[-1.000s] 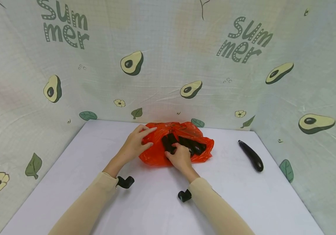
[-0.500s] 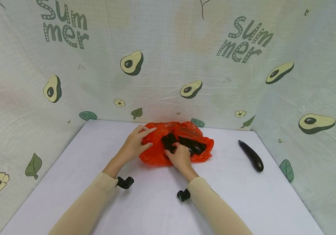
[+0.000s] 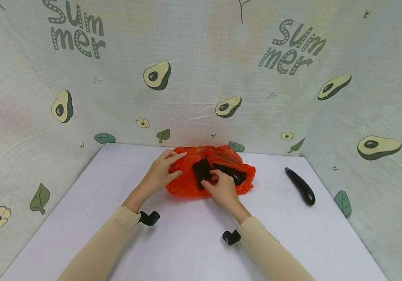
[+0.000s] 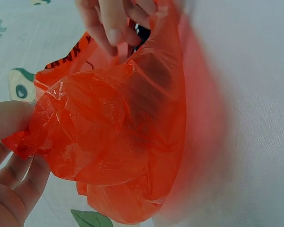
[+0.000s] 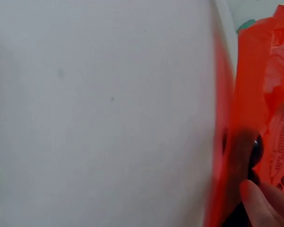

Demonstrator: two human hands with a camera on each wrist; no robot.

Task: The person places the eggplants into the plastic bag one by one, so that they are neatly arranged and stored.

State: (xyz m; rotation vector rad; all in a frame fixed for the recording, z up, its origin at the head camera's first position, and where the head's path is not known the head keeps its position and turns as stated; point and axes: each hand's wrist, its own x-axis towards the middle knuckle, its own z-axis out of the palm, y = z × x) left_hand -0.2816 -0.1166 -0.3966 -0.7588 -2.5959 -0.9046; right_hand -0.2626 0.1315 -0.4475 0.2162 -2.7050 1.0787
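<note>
A red plastic bag (image 3: 187, 185) lies on the table's far side with its mouth facing me. Several dark, glossy eggplants (image 3: 200, 175) show inside. My left hand (image 3: 162, 169) is at the bag's left side; in the left wrist view its thumb and fingers (image 4: 31, 182) pinch a gathered bit of the plastic. My right hand (image 3: 223, 189) is in the bag's mouth, over the eggplants, thumb and fingers apart and loosely bent. In the right wrist view its thumb (image 5: 258, 205) is beside a dark eggplant end (image 5: 256, 151). The hand hides part of the eggplants.
Another eggplant (image 3: 301, 186) lies alone on the white table (image 3: 183, 246), to the right of the bag. A cloth (image 3: 194, 47) printed with avocados and leaves hangs behind and along both sides. Black wrist camera mounts (image 3: 232, 237) stick out from the sleeves.
My right hand has shifted slightly right and back within the bag's mouth, and more of the left eggplants shows. The left hand keeps its place on the bag.
</note>
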